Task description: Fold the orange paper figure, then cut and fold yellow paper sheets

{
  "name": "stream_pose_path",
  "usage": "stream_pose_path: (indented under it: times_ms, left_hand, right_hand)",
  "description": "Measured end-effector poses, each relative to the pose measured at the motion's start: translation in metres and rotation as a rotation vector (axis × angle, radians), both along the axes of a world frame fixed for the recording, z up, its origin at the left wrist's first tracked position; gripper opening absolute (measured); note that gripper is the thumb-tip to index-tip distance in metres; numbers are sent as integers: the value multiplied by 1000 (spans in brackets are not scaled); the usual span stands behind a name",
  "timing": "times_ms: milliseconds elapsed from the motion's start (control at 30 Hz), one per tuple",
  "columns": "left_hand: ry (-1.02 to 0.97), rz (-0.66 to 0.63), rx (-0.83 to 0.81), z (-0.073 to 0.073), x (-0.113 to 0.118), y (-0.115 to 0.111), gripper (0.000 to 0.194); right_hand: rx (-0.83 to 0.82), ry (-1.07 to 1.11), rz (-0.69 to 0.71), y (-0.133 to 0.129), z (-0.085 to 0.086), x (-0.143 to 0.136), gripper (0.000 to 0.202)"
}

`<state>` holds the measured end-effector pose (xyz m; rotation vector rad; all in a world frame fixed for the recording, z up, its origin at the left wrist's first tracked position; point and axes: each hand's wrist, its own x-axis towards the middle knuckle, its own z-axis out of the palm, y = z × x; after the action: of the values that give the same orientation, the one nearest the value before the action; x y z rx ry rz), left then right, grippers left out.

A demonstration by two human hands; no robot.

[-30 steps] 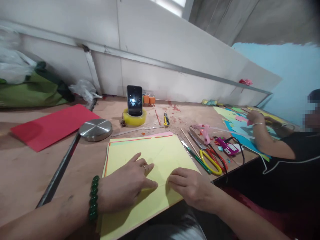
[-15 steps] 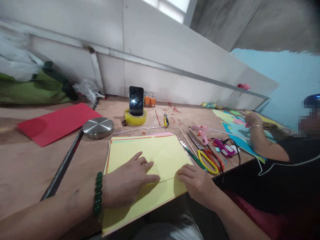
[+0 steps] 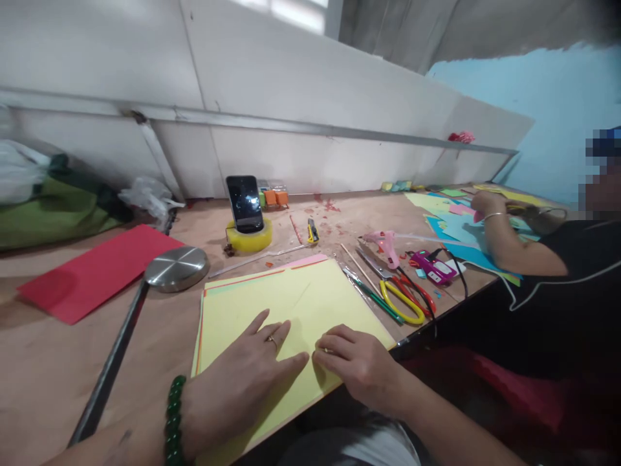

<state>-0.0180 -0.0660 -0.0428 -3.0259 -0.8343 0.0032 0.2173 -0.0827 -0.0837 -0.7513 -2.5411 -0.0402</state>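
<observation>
A stack of coloured paper [image 3: 242,304], its top sheet pale yellow, lies at the table's front edge. My left hand [image 3: 247,369] rests on it with the fingers spread; a green bead bracelet [image 3: 174,417] is on that wrist. Close to the left thumb, the fingers of my right hand [image 3: 356,359] are curled together against the yellow sheet. What they pinch, if anything, is hidden. Just right of the paper lie scissors with yellow handles [image 3: 402,303], a green pen [image 3: 383,305] and a thin wooden stick [image 3: 359,266].
Behind the paper, a phone [image 3: 245,202] leans in a yellow tape roll [image 3: 250,238], near a yellow cutter [image 3: 313,230]. A pink glue gun [image 3: 387,247] and purple power strip [image 3: 435,267] lie right. Left are a metal disc [image 3: 177,266] and red sheet [image 3: 97,272]. A co-worker's hand [image 3: 488,204] holds pink paper.
My right hand has moved left along the yellow sheet, close to my left thumb. The thin line between the hands no longer shows. The camera view has shifted.
</observation>
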Motion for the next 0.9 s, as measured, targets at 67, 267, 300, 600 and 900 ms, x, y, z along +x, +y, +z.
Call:
stream_pose_path:
  times_ms: [67, 267, 300, 600, 900]
  left_hand:
    - [31, -3, 13, 4, 0, -3, 41]
    - [152, 36, 34, 7, -5, -18, 44]
    - [169, 45, 46, 6, -7, -22, 44]
    - [170, 175, 16, 0, -24, -46, 65]
    - [-54, 247, 146, -15, -18, -56, 51]
  right_hand:
    - [-11, 1, -4, -1, 2, 0, 28]
    - [-17, 22, 37, 2, 2, 1, 28]
    - [-19, 28, 39, 2, 2, 2, 28]
    - [-305, 60, -59, -2, 19, 0, 19]
    - [-578, -178, -412, 10, 47, -54, 20]
